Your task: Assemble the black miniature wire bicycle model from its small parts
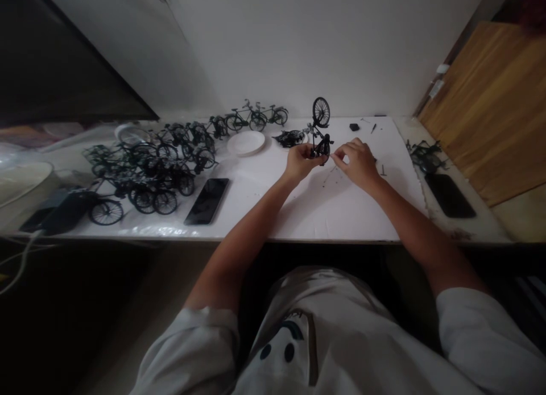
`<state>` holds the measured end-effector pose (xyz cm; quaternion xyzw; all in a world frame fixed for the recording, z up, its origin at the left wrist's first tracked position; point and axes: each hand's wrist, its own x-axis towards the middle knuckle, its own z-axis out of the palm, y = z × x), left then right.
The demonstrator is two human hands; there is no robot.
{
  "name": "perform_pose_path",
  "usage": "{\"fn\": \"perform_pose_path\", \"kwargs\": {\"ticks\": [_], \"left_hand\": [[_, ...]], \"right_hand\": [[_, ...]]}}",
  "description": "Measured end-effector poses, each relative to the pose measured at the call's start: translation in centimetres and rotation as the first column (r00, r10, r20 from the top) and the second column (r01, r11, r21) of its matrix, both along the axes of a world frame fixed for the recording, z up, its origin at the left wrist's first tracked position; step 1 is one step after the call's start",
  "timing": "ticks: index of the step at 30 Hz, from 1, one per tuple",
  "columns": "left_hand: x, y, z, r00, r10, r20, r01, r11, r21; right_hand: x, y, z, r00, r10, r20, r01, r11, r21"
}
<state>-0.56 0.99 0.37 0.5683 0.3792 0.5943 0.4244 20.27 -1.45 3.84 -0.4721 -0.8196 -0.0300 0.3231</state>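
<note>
Both hands [328,159] pinching model bicycle [319,131]

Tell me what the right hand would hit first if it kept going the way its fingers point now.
The right hand points left toward the small black bicycle model that the left hand holds up. It would probably meet the model's lower part first; depth is hard to judge.

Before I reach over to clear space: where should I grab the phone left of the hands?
Take the phone by its two long edges, coming from above at its near end. It lies flat, screen up, slanted on the table; toy bikes crowd its left side, so approach from the table's front edge.
</note>
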Motion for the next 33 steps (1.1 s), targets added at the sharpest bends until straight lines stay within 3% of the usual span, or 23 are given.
{"fn": "perform_pose_path", "kwargs": {"ticks": [7,16,23,33], "left_hand": [[0.08,-0.18,0.09,0.999,-0.033,-0.028,0.033,0.999,0.007],[-0.08,-0.54,0.80,1.000,-0.022,-0.013,0.022,1.000,-0.005],[0.08,-0.76,0.80,0.999,-0.043,-0.029,0.043,0.999,0.003],[0.08,-0.39,0.34,0.999,-0.024,-0.022,0.024,1.000,0.002]], "right_hand": [[-0.07,-0.29,0.12,1.000,-0.007,0.019,0.008,0.998,-0.058],[0.06,-0.27,-0.02,0.996,0.053,-0.078,-0.054,0.999,-0.008],[0.05,-0.27,-0.01,0.999,-0.008,-0.037,0.004,0.996,-0.090],[-0.22,-0.66,-0.13,0.995,-0.026,-0.094,0.018,0.997,-0.078]]}}
